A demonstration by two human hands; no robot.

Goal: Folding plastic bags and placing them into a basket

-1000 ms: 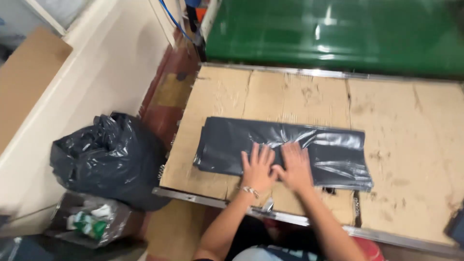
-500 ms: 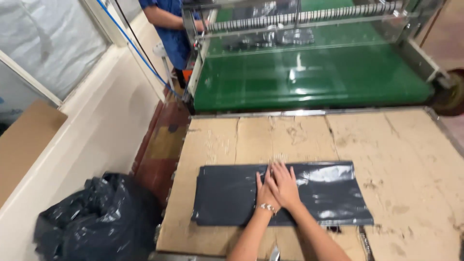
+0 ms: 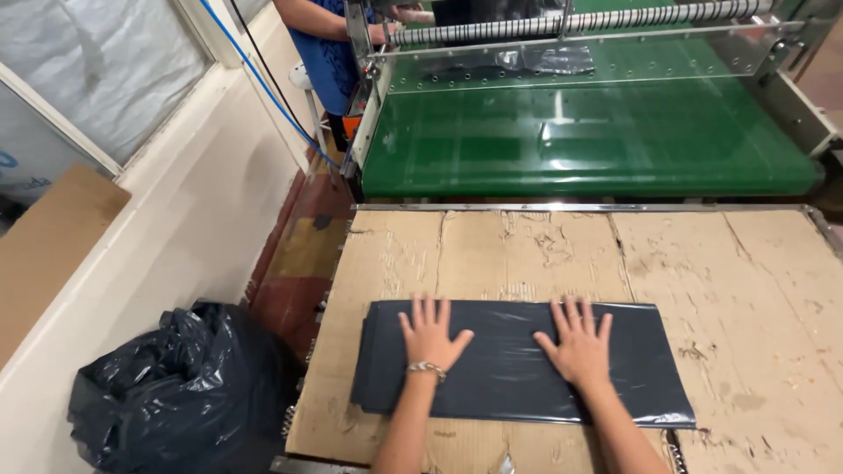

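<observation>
Both hands lie flat and apart on the dark bag – left hand at 9 o'clock, right hand at 3 – on the cardboard worktop; uneven pressing could wrinkle the slippery film.

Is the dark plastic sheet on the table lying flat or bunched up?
Flat: the plastic sheet lies spread on the cardboard, with left hand and right hand pressed on it.

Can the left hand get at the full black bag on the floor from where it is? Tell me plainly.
Probably yes. The left hand lies flat on the dark plastic sheet; the black bag sits beyond the table's left edge, with nothing between them.
</observation>
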